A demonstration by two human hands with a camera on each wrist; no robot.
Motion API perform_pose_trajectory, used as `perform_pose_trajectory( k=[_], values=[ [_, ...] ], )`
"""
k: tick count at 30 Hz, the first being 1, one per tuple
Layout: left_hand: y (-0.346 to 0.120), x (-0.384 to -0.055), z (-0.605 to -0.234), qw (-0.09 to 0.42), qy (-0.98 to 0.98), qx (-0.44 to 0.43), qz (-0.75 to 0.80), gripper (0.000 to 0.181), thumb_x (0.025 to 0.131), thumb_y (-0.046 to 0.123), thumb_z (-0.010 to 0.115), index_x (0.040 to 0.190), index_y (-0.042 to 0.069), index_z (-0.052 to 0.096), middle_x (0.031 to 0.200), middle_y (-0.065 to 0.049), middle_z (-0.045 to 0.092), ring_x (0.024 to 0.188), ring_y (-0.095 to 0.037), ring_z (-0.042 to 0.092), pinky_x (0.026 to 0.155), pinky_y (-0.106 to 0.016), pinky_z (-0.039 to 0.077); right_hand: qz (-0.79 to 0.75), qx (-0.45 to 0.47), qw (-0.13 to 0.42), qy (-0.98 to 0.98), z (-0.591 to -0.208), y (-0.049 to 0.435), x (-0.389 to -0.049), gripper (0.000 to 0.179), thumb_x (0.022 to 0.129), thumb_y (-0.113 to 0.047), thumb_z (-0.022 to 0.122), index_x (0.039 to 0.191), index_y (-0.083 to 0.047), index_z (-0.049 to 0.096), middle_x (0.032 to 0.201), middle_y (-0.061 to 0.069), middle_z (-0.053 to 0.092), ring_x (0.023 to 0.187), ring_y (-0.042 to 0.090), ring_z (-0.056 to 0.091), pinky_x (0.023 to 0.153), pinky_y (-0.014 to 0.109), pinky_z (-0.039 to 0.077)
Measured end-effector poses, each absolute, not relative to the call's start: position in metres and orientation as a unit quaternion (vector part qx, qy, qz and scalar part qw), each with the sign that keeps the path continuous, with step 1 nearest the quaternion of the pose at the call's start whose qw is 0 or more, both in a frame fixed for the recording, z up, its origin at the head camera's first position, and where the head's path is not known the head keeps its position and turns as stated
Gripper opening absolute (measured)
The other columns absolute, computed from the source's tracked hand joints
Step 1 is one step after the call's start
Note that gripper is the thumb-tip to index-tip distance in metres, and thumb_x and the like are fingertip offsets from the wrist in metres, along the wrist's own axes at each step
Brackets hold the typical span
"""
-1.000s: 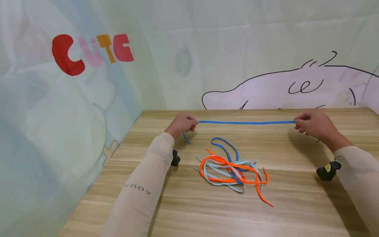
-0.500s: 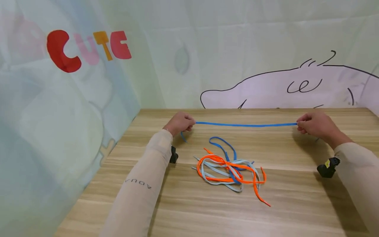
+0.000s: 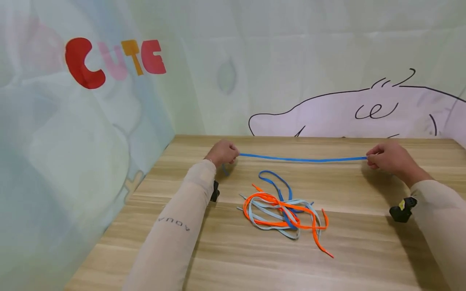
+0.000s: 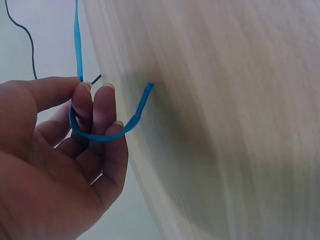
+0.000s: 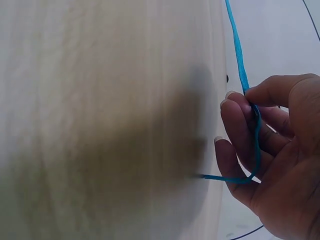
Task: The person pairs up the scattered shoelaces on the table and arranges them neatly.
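A blue shoelace (image 3: 306, 160) stretches between my two hands near the far side of the table, sagging slightly in the middle. My left hand (image 3: 223, 152) pinches it between thumb and forefinger; in the left wrist view its loose end (image 4: 107, 136) curls below the fingers. At the other side my right hand (image 3: 391, 159) pinches it too, and the right wrist view shows the short tail (image 5: 227, 178) hanging across the palm. Nearer to me lies a tangle of shoelaces: orange ones (image 3: 316, 238), pale blue ones (image 3: 267, 227) and a darker blue one (image 3: 278, 174) looping out at the top.
The wood-grain table (image 3: 262, 270) ends at a printed backdrop (image 3: 291, 60) behind and to the left. A small black camera sits on each wrist, such as the right one (image 3: 401, 210).
The stretched blue shoelace has come slightly nearer and lower, and sags more than before. My hands have spread a little wider. The tangle of shoelaces stays put.
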State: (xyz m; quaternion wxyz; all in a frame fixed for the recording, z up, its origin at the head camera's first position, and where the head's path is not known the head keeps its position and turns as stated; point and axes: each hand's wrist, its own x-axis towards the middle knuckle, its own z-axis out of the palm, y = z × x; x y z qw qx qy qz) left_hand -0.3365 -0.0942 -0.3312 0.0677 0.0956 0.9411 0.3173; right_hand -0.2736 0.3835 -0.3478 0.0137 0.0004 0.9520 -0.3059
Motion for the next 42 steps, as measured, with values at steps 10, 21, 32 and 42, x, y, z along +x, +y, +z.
perform_pose_trajectory(
  k=[10,21,32,42],
  values=[
    [-0.096,-0.347,-0.336,0.063,0.952,0.091,0.286,0.033,0.094,0.011,0.054,0.062,0.008,0.056,0.056,-0.001,0.053,0.053,-0.013,0.040,0.060,-0.030,0.038,-0.289,0.001,-0.007,0.957,-0.355,0.391,-0.274,0.028,0.095,-0.012,0.059,0.109,0.012,0.062,0.074,0.002,0.067,0.072,0.020,0.056,0.062,0.033,0.044],
    [-0.104,-0.350,-0.338,0.061,0.951,0.088,0.291,0.020,0.089,0.008,0.057,0.072,0.003,0.066,0.062,0.002,0.055,0.063,-0.015,0.047,0.062,-0.029,0.040,-0.284,0.006,-0.019,0.959,-0.355,0.395,-0.277,0.029,0.091,-0.010,0.060,0.110,0.011,0.062,0.086,0.014,0.067,0.076,0.025,0.057,0.063,0.034,0.045],
    [-0.104,-0.352,-0.340,0.079,0.956,0.066,0.275,0.026,0.087,0.007,0.056,0.061,0.010,0.056,0.058,0.002,0.050,0.057,-0.015,0.045,0.056,-0.029,0.037,-0.284,0.016,-0.013,0.959,-0.358,0.401,-0.270,0.031,0.089,-0.005,0.055,0.114,0.013,0.061,0.111,0.036,0.061,0.089,0.037,0.059,0.066,0.032,0.046],
    [-0.109,-0.351,-0.335,0.094,0.954,0.084,0.272,0.016,0.093,0.011,0.055,0.086,0.006,0.068,0.082,-0.005,0.066,0.073,-0.017,0.059,0.068,-0.032,0.046,-0.261,0.025,-0.045,0.964,-0.355,0.408,-0.263,0.028,0.088,-0.006,0.058,0.107,0.013,0.064,0.097,0.028,0.065,0.079,0.033,0.057,0.061,0.032,0.044]
  ],
)
